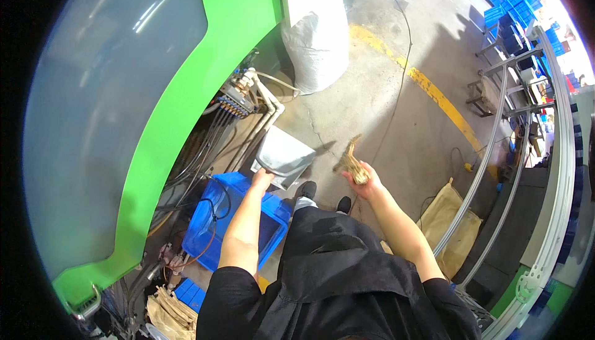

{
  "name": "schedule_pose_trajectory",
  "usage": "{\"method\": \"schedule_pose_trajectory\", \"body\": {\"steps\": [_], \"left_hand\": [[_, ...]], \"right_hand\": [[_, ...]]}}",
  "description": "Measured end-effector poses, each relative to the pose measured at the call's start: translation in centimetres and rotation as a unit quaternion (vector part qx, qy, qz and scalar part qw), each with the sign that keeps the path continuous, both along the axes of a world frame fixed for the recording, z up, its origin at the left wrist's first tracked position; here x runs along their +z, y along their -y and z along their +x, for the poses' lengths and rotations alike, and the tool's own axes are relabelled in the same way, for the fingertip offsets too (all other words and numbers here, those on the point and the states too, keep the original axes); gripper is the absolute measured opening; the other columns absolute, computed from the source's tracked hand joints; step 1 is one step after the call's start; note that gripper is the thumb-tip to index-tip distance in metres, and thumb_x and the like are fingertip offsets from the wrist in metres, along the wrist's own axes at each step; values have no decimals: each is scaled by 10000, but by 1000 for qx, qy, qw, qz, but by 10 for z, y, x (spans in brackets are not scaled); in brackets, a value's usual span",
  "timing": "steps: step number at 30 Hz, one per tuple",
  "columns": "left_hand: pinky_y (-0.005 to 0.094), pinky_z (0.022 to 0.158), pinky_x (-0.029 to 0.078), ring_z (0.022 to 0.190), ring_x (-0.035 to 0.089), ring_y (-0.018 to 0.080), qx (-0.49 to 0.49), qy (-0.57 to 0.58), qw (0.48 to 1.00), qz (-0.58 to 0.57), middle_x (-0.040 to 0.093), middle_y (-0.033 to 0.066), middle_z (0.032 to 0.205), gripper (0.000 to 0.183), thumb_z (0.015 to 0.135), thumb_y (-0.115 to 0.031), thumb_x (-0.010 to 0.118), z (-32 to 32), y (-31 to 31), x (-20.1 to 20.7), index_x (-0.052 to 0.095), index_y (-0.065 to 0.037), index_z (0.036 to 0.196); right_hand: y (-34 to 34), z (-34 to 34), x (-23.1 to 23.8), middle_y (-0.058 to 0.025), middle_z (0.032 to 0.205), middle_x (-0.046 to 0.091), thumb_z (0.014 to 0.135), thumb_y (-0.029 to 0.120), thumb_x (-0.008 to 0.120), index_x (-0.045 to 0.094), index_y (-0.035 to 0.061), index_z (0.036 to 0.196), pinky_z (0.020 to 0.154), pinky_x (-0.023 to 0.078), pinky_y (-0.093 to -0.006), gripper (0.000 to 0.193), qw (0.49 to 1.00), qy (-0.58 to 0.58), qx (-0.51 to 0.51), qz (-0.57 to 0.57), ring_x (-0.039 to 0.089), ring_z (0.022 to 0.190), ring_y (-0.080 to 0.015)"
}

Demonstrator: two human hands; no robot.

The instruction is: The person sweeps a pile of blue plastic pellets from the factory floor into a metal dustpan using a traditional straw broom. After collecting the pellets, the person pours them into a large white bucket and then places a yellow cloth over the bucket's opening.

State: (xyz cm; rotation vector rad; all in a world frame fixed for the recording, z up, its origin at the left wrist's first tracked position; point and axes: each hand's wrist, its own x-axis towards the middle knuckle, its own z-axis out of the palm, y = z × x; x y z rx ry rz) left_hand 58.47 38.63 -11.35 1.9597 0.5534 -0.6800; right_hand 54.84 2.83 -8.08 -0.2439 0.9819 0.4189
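Observation:
My left hand [263,179] is closed on the near edge of a light grey dustpan [286,151], which hangs above the floor beside the blue crate. In my right hand [368,183] is a short straw hand broom [354,167], with the fingers wrapped round its thick end. Its thin, ragged end points away from me. A gap of bare floor separates the broom from the dustpan.
Left of me stands a green and grey machine [167,92] with exposed hoses. A blue crate [204,222] sits below my left arm. Ahead is a white sack [317,52]. Metal rails [477,182] and a beige sack [451,219] lie to the right.

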Motion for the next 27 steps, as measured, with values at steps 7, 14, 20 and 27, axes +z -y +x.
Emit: {"method": "schedule_pose_trajectory", "body": {"steps": [7,14,20,27], "left_hand": [[393,813,457,977,576,341,-52,-12,993,108,609,203,1033,367,706,-170,590,24,-157,-168,592,-31,1046],[380,878,437,1017,544,292,82,73,992,60,536,191,1160,476,752,5,557,54,-25,-82,454,17,1216],[447,844,438,999,524,367,-239,125,932,242,516,246,1121,432,787,-92,511,55,-10,-108,433,64,1182],[280,445,409,616,511,161,-537,-222,802,-137,537,77,843,379,819,-58,511,69,157,-93,431,-43,1190]], "right_hand": [[-137,122,122,-185,1145,502,918,421,413,285,79,1341,682,507,-348,559,970,215,107,28,570,733,-242],[-22,-32,71,-188,1099,576,863,393,496,369,114,1325,827,458,-401,554,581,180,516,-603,590,935,-307],[33,-261,74,-184,1203,522,813,422,522,379,85,1309,934,388,-403,616,696,-83,421,-575,489,1114,-339],[-121,-479,81,-100,1461,191,826,569,459,212,107,1405,1093,142,-385,782,893,-29,174,-414,148,1353,-249]]}}
